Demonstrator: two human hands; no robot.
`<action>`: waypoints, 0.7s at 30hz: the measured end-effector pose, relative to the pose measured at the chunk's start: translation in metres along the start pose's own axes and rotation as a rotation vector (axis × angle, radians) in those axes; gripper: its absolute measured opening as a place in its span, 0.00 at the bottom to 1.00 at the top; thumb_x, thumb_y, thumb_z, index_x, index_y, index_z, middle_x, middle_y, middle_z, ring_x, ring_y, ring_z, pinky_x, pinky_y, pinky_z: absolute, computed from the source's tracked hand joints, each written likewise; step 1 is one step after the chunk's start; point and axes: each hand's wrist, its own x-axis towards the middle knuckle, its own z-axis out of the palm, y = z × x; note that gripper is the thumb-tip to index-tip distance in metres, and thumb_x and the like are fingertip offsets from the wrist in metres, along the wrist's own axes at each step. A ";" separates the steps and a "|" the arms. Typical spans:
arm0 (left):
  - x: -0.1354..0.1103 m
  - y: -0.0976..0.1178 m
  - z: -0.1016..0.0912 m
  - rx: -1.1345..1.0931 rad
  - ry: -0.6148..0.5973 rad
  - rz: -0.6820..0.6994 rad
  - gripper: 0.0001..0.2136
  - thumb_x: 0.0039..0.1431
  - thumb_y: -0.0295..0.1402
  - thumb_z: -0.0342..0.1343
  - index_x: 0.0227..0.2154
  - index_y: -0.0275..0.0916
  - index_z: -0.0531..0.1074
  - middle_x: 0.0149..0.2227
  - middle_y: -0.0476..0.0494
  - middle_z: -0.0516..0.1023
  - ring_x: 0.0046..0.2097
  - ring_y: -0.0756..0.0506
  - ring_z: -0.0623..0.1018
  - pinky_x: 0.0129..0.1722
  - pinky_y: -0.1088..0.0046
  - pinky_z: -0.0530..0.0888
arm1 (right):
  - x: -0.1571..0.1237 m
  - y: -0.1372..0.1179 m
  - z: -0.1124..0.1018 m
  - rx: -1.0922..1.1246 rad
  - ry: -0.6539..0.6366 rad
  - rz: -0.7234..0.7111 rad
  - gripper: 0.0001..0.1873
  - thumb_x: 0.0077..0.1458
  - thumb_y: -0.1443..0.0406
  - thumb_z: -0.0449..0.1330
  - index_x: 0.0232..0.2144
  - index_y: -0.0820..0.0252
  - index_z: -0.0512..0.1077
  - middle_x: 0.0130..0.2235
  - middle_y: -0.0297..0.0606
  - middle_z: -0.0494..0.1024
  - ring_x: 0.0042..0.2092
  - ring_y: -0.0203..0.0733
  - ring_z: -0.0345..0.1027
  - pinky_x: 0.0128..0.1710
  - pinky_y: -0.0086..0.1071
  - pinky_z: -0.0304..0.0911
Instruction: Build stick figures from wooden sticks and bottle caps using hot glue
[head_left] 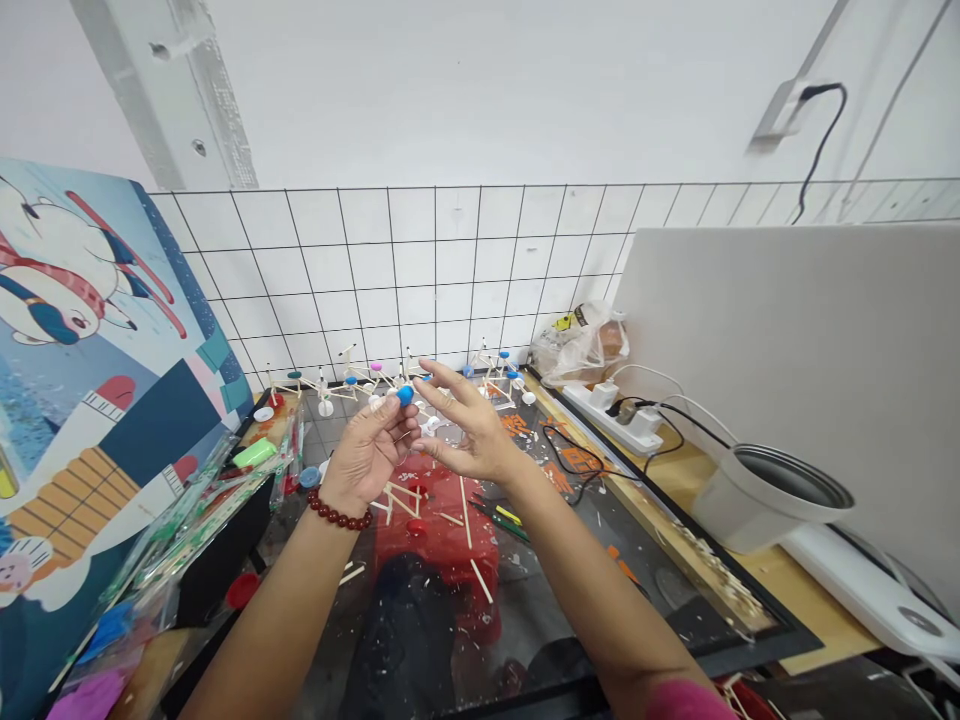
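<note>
While both hands are raised over the see-through tabletop, I see the blue lump above its far half, so nearly round that no long axis stands out to me; its exposed side faces the right hand. Along the tabletop's far edge, close behind the hands, stand the stick models, with the tiled wall just past them. At the tabletop's left edge rises a cartoon board; a wooden strip runs down its right edge, and beyond that sit a power strip and a pale bucket. A black cable loops over the tabletop's right part, and loose sticks lie at its middle. Open room for the hands is mostly upward and back toward the tabletop's near edge. The left hand pinches the lump between the tips of thumb and forefinger, its other fingers loosely curled below; the right hand's fingers are spread and free, their tips just beside the lump, though whether they touch it I cannot tell
</note>
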 end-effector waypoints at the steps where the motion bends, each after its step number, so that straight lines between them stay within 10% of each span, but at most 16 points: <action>1: 0.000 0.000 0.000 0.016 -0.001 0.010 0.16 0.39 0.34 0.74 0.32 0.33 0.79 0.27 0.46 0.81 0.28 0.50 0.79 0.27 0.77 0.77 | 0.000 0.000 0.000 0.007 0.001 0.002 0.35 0.60 0.54 0.60 0.67 0.46 0.54 0.68 0.44 0.56 0.60 0.50 0.63 0.59 0.52 0.62; 21: 0.001 -0.002 -0.001 0.086 0.044 0.093 0.16 0.39 0.35 0.74 0.32 0.34 0.79 0.28 0.44 0.82 0.30 0.49 0.80 0.32 0.74 0.77 | 0.000 -0.001 0.003 -0.029 -0.031 0.011 0.38 0.60 0.52 0.60 0.67 0.47 0.51 0.68 0.46 0.57 0.62 0.51 0.63 0.59 0.52 0.61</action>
